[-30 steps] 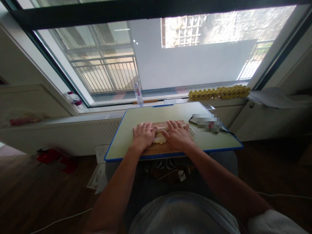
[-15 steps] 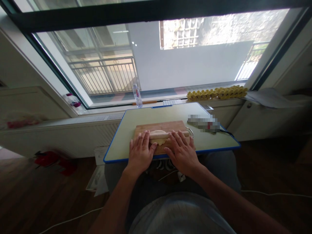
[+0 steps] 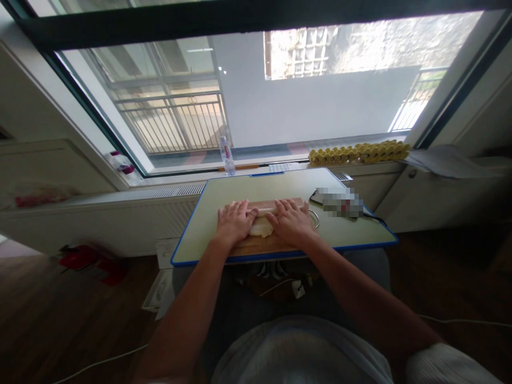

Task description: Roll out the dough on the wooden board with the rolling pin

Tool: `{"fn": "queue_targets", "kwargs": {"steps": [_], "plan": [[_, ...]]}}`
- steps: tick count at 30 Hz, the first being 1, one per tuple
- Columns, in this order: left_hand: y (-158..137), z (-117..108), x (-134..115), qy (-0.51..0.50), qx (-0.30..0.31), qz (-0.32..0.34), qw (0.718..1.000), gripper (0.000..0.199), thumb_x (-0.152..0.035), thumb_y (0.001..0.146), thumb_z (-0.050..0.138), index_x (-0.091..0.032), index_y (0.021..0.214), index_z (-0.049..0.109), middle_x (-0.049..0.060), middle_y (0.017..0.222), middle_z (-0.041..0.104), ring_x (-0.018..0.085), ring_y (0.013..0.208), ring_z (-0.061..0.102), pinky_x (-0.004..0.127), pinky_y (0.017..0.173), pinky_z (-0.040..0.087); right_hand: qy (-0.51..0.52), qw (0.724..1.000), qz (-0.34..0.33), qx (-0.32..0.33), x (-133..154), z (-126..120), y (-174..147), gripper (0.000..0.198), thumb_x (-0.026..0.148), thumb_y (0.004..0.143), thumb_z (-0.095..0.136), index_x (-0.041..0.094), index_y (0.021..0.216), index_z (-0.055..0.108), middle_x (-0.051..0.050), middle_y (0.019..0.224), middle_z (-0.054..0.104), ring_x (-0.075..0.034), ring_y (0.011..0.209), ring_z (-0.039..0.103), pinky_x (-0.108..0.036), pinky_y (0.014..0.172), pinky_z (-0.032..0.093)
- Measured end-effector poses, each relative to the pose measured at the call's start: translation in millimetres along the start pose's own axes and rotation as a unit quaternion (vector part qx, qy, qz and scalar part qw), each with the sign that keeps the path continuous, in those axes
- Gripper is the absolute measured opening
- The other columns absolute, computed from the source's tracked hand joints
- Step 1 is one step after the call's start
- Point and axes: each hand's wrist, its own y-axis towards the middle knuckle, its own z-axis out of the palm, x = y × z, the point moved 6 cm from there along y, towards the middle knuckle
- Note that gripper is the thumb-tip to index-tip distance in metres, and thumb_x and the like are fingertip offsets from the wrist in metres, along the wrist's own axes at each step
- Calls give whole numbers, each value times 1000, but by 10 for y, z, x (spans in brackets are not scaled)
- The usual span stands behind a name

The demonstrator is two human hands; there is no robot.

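Toward the cutting board's (image 3: 262, 245) far edge, the left hand (image 3: 237, 220) and right hand (image 3: 293, 220) lie flattened over a rolling pin (image 3: 266, 212), dough (image 3: 261, 228) showing nearer.

Pale dough (image 3: 261, 228) — flat on board (image 3: 260, 245)

The rolling pin (image 3: 267, 212) lies across the dough (image 3: 261, 228) on the board (image 3: 260, 246), atop the bench (image 3: 206, 229), with the bottle (image 3: 226, 158) behind.

A: Can the place be identified?
B: Only as a room, home or office unclear: a window (image 3: 248, 101) is seen beyond the far edge of the table (image 3: 218, 194), a radiator (image 3: 170, 221) by its far left corner; off the near left corner, a fire extinguisher (image 3: 94, 263) is seen.
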Motion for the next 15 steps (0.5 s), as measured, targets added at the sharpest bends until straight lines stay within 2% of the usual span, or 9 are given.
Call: {"fn": "queue_targets", "kwargs": {"steps": [4, 9, 12, 15], "plan": [[-299, 6, -9, 6, -46, 20, 999, 67, -57, 110, 27, -19, 163, 40, 13, 167, 44, 31, 158, 35, 64, 128, 25, -1, 999, -18, -43, 52, -25, -338, 67, 56, 110, 33, 13, 161, 42, -17, 164, 47, -33, 155, 34, -66, 127, 10], [-855, 83, -24, 32, -113, 47, 992, 67, -53, 109, 36, -20, 167, 33, 13, 170, 38, 32, 159, 34, 63, 127, 28, 3, 996, -43, -77, 88, -18, -883, 66, 57, 109, 37, 18, 161, 43, -12, 169, 40, -32, 159, 28, -61, 129, 9], [-956, 105, -37, 42, -121, 39, 991, 67, -52, 109, 36, -20, 168, 31, 12, 172, 35, 33, 160, 31, 62, 127, 29, 5, 996, -44, -76, 88, -6, -930, 65, 57, 108, 37, 20, 162, 44, -11, 170, 38, -32, 160, 27, -62, 128, 10], [-812, 81, -54, 47, -107, 25, 993, 66, -53, 109, 34, -20, 167, 33, 12, 172, 35, 33, 160, 30, 63, 128, 27, 3, 997, -36, -61, 77, -3, -723, 66, 56, 109, 34, 18, 163, 41, -12, 171, 37, -32, 160, 26, -65, 128, 10]]}}
